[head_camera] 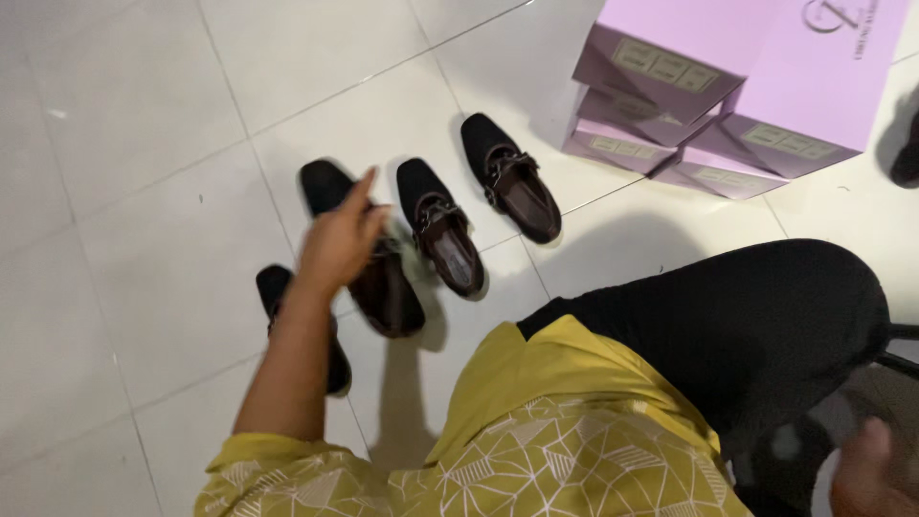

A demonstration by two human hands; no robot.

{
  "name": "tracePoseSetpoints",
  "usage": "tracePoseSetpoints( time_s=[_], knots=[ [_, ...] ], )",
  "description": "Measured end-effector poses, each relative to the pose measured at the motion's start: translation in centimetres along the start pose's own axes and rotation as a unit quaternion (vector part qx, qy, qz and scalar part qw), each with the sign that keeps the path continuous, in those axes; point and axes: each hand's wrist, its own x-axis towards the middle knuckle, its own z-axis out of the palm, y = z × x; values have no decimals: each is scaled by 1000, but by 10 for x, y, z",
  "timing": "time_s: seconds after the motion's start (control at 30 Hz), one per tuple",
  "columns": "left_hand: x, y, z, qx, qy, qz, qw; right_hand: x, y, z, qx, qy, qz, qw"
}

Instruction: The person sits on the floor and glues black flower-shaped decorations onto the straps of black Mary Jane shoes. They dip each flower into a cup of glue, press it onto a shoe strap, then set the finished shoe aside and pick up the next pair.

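4 black shoes (440,237), l hand (337,244), 4 boxes (728,86)

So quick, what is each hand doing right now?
Left hand: open, fingers loose, over a black shoe; whether it touches cannot be told.
Right hand: blurred at the frame corner, state cannot be told.

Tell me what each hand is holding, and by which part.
The left hand rests on a black shoe near its middle; a closed grip cannot be told. The right hand is blurred and holds nothing visible.
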Motion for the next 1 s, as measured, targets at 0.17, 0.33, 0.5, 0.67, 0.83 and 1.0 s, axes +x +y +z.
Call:
tracePoseSetpoints(
  time_s=[0.17,0.33,0.5,0.67,0.83,1.0],
  knots=[
    [2,132,25,-46,-41,175,983,34,-60,-6,107,-83,-68,988],
    [-23,268,33,-179,-188,363,895,54,-104,-9,216,-76,-144,963],
    [-51,393,57,-187,-368,409,814,42,-91,-51,80,-6,-74,994],
    [-99,506,131,-122,-464,504,718,-5,-54,-98,-170,42,95,980],
    [-148,611,213,-177,-398,636,637,-31,0,-121,-174,85,147,970],
    [-162,654,250,-111,-416,608,667,-20,32,-119,-120,149,206,960]
  ],
)
